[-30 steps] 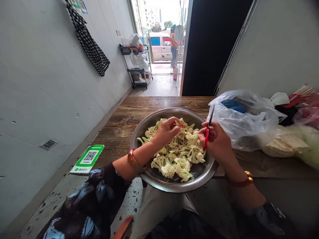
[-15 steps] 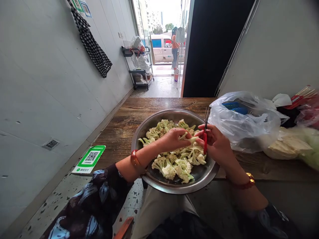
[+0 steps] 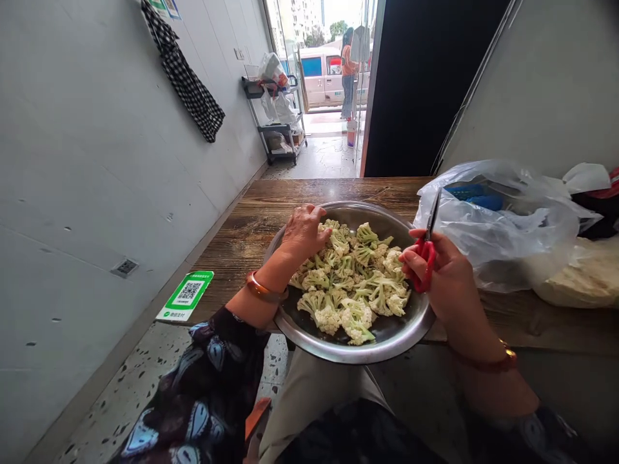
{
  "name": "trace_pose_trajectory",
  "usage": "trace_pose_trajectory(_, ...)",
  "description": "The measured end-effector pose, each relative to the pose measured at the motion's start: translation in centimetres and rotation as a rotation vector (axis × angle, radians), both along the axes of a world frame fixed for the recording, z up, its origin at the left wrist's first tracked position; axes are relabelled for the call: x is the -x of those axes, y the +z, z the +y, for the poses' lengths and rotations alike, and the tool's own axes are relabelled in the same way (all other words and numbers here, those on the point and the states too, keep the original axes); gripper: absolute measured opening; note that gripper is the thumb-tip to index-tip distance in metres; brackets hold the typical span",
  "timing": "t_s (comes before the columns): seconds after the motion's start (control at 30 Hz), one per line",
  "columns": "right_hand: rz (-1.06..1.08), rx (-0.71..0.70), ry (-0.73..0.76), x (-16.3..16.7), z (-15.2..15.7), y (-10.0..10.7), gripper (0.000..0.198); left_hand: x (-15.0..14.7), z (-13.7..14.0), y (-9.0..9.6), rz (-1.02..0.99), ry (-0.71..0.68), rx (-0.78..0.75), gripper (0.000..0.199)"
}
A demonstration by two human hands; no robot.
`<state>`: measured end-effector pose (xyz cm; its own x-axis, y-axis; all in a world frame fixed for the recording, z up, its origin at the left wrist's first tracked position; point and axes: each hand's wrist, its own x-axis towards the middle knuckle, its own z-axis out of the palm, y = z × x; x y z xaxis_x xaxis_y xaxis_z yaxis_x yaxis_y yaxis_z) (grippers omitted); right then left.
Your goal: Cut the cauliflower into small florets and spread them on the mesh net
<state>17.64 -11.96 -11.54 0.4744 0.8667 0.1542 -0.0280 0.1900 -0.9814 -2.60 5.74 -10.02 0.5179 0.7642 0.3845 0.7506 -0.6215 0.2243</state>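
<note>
A wide steel bowl [image 3: 349, 356] holds many cut cauliflower florets [image 3: 358, 319], pale cream with green stems. My left hand [image 3: 302, 233] reaches over the bowl's far left side. Its fingers are apart and its thumb is against the florets there; the fingertips' undersides are hidden. At the right rim, my right hand [image 3: 447, 267] is closed around the red handles of a pair of scissors [image 3: 424, 263]. The dark blades point up and away from the florets.
The bowl overhangs the near edge of a wooden table [image 3: 232, 235]. To the right lie a clear plastic bag [image 3: 512, 222] with blue items and another bag of pale food [image 3: 585, 274]. A green QR-code card [image 3: 186, 295] is on the left. Beyond stand a cart [image 3: 275, 122] and a person [image 3: 347, 74].
My left hand has left the stem it held near the scissors and moved to the bowl's far left. My right hand has drawn slightly right with the scissors. The view has shifted a little.
</note>
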Motion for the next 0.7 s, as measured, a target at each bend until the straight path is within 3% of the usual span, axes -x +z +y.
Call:
trace_pose_trajectory(0.13,0.029,-0.023,0.022,0.1,-0.1,0.0,0.035,-0.8,-0.8,-0.4,0.029,-0.282,-0.026,0.021)
trace_pose_trajectory(0.27,0.042,-0.033,0.020,0.1,-0.2,0.1,0.034,-1.5,-1.6,-1.1,0.216,-0.546,0.065,0.019)
trace_pose_trajectory(0.43,0.048,-0.023,0.012,0.1,-0.4,0.3,0.034,-1.5,-1.8,-1.4,0.382,-0.450,0.040,0.024)
trace_pose_trajectory(0.57,0.054,-0.033,0.015,0.0,-0.4,0.3,0.034,-1.6,-1.4,-1.3,0.338,-0.340,0.012,0.021)
trace_pose_trajectory(0.7,0.048,-0.044,0.021,0.0,-0.3,0.2,0.034,-2.3,-1.9,-1.3,0.187,-0.543,0.030,0.025)
